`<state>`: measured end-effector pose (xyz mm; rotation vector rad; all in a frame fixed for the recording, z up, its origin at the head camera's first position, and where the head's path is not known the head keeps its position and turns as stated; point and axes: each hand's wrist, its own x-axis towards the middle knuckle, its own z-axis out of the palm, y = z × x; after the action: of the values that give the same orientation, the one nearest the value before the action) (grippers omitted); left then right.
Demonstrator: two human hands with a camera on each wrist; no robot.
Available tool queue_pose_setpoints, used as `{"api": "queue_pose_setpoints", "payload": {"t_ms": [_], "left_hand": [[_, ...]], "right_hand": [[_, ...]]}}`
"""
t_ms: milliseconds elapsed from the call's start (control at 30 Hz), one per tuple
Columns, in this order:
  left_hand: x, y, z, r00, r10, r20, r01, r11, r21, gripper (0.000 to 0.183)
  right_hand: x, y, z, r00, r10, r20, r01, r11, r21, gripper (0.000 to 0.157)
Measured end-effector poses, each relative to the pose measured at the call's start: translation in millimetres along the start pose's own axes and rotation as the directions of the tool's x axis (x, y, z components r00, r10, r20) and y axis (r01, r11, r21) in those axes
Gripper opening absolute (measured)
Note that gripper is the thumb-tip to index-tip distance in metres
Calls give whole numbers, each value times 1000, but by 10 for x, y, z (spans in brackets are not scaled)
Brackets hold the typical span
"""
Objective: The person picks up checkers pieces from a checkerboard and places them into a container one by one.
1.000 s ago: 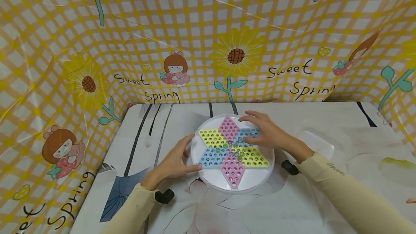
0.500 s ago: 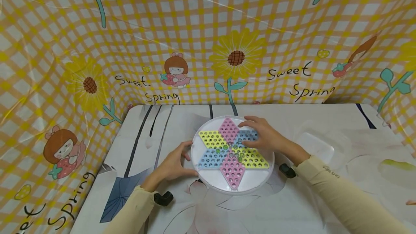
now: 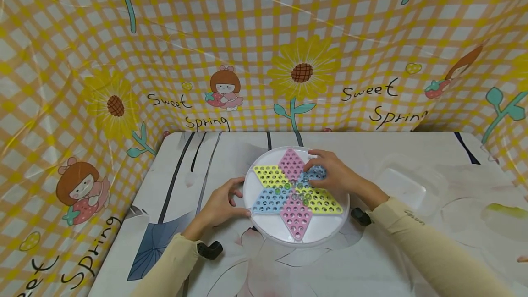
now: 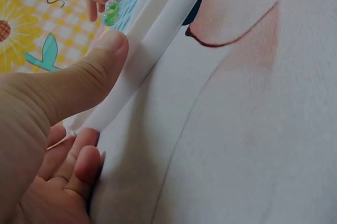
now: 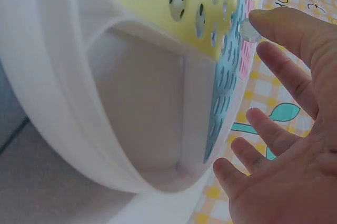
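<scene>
A round white Chinese checkers board [image 3: 268, 226] carries a six-pointed star of pink, yellow and blue holed sections. Clear and green glass marbles [image 3: 277, 191] are grouped around the star's centre. At the board's left edge my left hand [image 3: 220, 207] grips the rim; the left wrist view shows the thumb [image 4: 108, 50] on top and curled fingers against the side below. Over the blue section on the far right is my right hand [image 3: 336, 173]. Its thumb and index finger pinch a clear marble [image 5: 250, 30], while the other fingers [image 5: 268, 126] are spread.
A clear plastic tray [image 3: 406, 184] lies on the table to the right of the board. The table [image 3: 363, 260] has a pale printed cover. Behind and to the left rises a yellow checked cloth [image 3: 255, 35] with sunflowers on it.
My right index finger has come in towards the thumb over the blue section. The left hand stays at the rim with a slight shift of its fingers. The board keeps its place.
</scene>
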<state>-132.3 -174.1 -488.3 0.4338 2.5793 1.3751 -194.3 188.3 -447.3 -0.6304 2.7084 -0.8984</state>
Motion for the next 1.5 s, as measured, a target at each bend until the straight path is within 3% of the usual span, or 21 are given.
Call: {"api": "queue_pose_setpoints", "payload": {"t_ms": [267, 533, 1000, 1500], "left_hand": [[15, -44, 2, 1000, 9, -10, -9, 1000, -25, 93], [12, -42, 16, 999, -32, -6, 32, 998, -58, 94], [11, -47, 22, 999, -44, -9, 43, 997, -56, 94], [3, -23, 45, 998, -64, -13, 63, 996, -63, 93]], "right_hand": [[49, -9, 21, 1000, 11, 9, -11, 1000, 12, 22], [55, 53, 82, 1000, -4, 9, 4, 1000, 11, 17], [53, 55, 88, 1000, -5, -1, 6, 1000, 10, 16], [36, -3, -66, 997, -74, -29, 74, 997, 7, 13]]}}
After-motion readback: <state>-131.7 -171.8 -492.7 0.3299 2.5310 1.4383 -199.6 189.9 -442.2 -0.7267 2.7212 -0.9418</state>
